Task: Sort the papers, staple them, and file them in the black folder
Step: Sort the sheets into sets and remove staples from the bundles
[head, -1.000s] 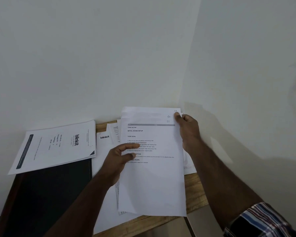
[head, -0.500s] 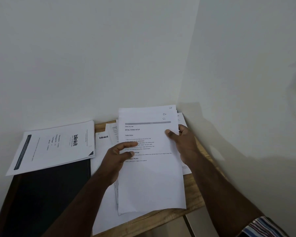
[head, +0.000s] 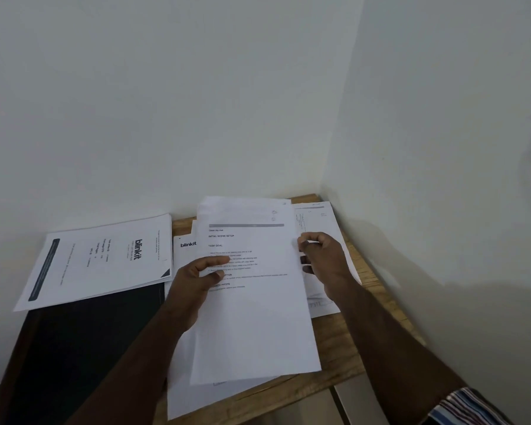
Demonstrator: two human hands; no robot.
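A stack of white printed sheets [head: 252, 317] headed "INITIAL SCENE SETUP" is held above the wooden table [head: 347, 360]. My left hand [head: 193, 283] grips its left edge, thumb on top. My right hand [head: 322, 259] pinches the right edge about a third of the way down. More loose papers lie underneath, one marked "blinkit" [head: 184, 250], another sticking out at the right [head: 316, 219]. The black folder [head: 83, 342] lies flat at the left, with a sideways "blinkit" sheet [head: 101, 259] resting over its far end. No stapler is visible.
The table stands in a corner: white walls close behind and to the right. Its front edge runs diagonally at the bottom, with papers overhanging it. A striped sleeve [head: 472, 406] shows at the lower right.
My right hand has slid from the stack's top right corner down along its right edge. The left hand has kept its grip, and the stack has shifted slightly left.
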